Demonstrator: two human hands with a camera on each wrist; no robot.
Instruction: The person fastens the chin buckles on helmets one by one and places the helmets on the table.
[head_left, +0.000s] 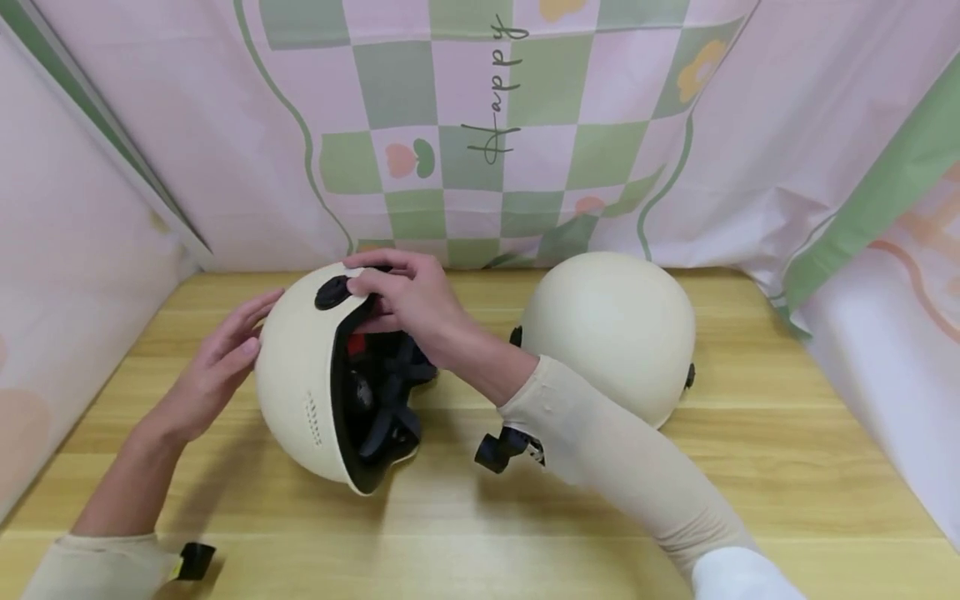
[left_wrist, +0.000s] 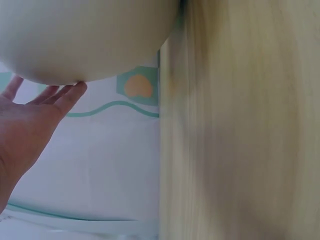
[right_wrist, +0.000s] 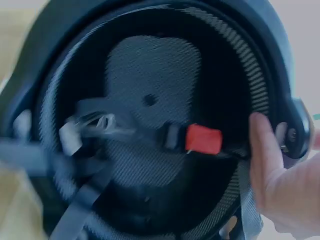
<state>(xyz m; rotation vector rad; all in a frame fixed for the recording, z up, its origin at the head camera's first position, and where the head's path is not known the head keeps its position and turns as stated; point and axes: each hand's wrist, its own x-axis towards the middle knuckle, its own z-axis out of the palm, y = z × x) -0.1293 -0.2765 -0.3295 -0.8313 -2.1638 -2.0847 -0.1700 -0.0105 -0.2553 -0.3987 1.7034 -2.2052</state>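
Observation:
A cream helmet (head_left: 296,367) is tilted on its side, its opening facing right. My right hand (head_left: 420,304) grips its upper rim, thumb beside a round black knob (head_left: 332,292) and fingers reaching inside. Fingertips of my left hand (head_left: 213,362) touch the shell's outer left side, palm off it; the left wrist view shows them against the smooth shell (left_wrist: 95,45). Inside, the right wrist view gives a dark padded liner (right_wrist: 150,65), loose grey straps (right_wrist: 75,210) and a red buckle piece (right_wrist: 204,139). Whether the helmet's lower edge touches the table cannot be told.
A second cream helmet (head_left: 611,333) stands crown up on the wooden table (head_left: 480,533), right of the first and beyond my right forearm. A checkered curtain (head_left: 480,100) hangs behind the table's far edge, and pale cloth (head_left: 67,208) borders the left side.

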